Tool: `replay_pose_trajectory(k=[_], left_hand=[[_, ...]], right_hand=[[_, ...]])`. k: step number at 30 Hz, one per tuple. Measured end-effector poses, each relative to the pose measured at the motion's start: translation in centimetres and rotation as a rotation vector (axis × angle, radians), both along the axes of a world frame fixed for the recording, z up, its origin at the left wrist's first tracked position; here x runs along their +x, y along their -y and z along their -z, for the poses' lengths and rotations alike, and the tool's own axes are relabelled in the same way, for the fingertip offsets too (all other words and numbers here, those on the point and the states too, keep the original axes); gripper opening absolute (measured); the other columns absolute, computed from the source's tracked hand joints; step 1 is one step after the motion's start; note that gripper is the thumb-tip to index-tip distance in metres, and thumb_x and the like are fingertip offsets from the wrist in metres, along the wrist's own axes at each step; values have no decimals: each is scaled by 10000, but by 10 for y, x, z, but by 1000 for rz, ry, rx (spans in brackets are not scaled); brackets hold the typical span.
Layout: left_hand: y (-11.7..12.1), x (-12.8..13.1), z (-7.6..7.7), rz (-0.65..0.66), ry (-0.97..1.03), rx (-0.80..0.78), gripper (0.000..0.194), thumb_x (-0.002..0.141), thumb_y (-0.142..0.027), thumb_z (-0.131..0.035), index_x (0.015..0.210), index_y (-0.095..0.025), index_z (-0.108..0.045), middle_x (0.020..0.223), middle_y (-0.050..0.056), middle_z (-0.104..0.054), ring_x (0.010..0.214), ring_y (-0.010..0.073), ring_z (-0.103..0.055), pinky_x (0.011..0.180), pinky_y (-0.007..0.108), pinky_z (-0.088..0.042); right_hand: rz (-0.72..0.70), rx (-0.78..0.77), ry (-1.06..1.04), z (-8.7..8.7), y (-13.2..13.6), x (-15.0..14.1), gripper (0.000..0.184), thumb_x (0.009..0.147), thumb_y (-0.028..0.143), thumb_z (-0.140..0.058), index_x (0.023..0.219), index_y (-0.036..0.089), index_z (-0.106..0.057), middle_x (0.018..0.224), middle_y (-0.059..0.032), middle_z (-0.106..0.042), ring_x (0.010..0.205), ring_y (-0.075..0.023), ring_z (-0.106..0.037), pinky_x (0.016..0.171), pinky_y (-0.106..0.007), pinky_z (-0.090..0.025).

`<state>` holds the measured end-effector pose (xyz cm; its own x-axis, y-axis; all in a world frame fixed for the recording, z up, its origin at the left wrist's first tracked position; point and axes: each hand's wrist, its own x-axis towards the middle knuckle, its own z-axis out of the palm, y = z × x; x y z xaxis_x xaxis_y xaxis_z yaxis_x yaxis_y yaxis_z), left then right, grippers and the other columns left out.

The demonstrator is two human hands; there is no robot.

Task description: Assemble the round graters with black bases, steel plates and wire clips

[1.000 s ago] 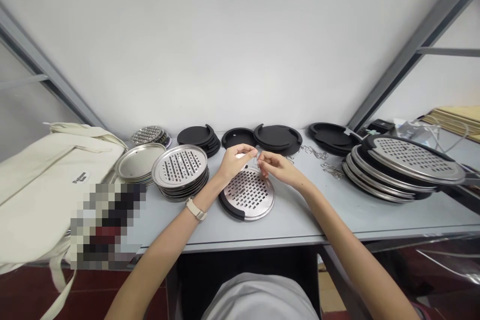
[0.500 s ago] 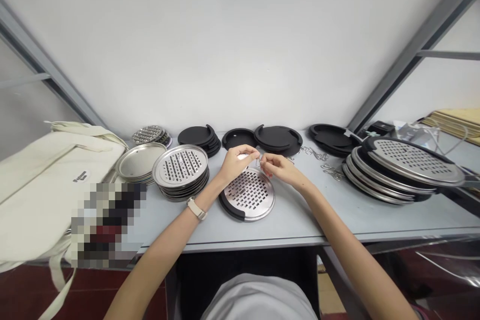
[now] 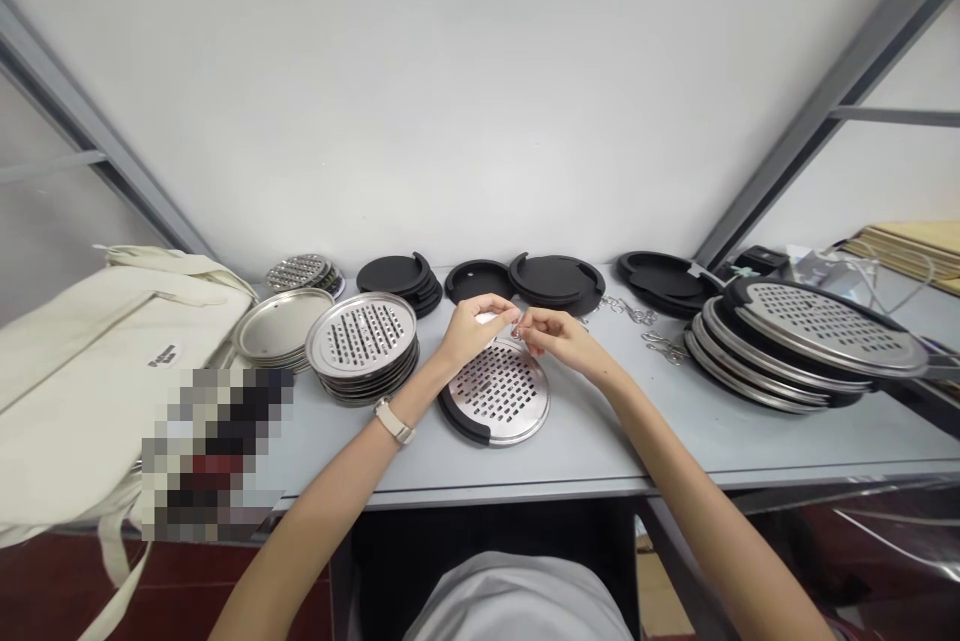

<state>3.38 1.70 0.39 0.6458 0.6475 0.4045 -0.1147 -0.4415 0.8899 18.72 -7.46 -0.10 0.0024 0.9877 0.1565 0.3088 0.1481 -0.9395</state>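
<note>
Above a round metal grater plate with a black rim piece on its near left edge, my two hands meet, fingertips almost touching. My left hand is closed in a pinch at a small bent metal wire piece. Pinched on the same piece is my right hand, its fingers curled. The fingers cover much of the wire, so its full shape is hidden. More wire pieces lie on the table to the right of my right hand.
To the left stand a stack of slotted grater plates, plain metal discs and a cream bag. Black round holders line the wall. A stack of assembled graters rises at the right of the grey table.
My hands stay over the grater plate; the right fingers have shifted slightly around the wire piece. The whole view has moved down a little.
</note>
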Motion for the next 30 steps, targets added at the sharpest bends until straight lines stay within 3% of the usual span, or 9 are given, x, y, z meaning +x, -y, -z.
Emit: replay_pose_trajectory(k=[10,19,30], left_hand=[[5,-1,-3,41,2,33,186,801,-333,-626,787,-148,-637,789,38,-650,773,152,-600,748,273,-464],[0,0,2,-28,2,13,170,782,-316,-641,785,-145,-637,756,27,-640,730,144,-585,694,256,-456],[-3,1,6,-58,-15,38,181,797,-321,-629,776,-142,-647,779,44,-664,766,157,-606,761,282,-463]], right_hand=[[114,5,24,6,-4,6,172,787,331,-549,697,184,-538,541,31,-533,512,-120,-489,533,-251,-397],[113,18,12,1,-2,2,240,811,413,-563,765,178,-573,570,32,-511,525,-116,-489,529,-247,-399],[154,73,53,5,-5,4,258,816,424,-565,722,185,-534,595,18,-537,558,-128,-508,564,-258,-414]])
